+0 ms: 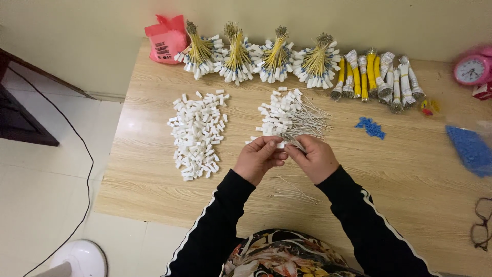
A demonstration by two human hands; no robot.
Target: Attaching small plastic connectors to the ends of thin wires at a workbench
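Bright, even indoor light, soft shadows, faint glare on the table (154, 169), slight wide-angle edge distortion.

Four fanned wire bundles (259, 56), two blue bead heaps (370, 127), one clock (472, 68).

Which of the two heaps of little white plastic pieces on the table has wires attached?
The heap of white plastic pieces nearer the hands, mid-table: thin wires trail from it rightwards. The left heap of loose white pieces has none.

bare wooden table (410, 169) lies open to the right of the right hand (313, 158) and left of the left hand (258, 158). ahead, the loose white connector pile (199, 134) and the wired connector heap (289, 117) crowd the way, with bundled yellow wires (277, 55) lining the far edge.
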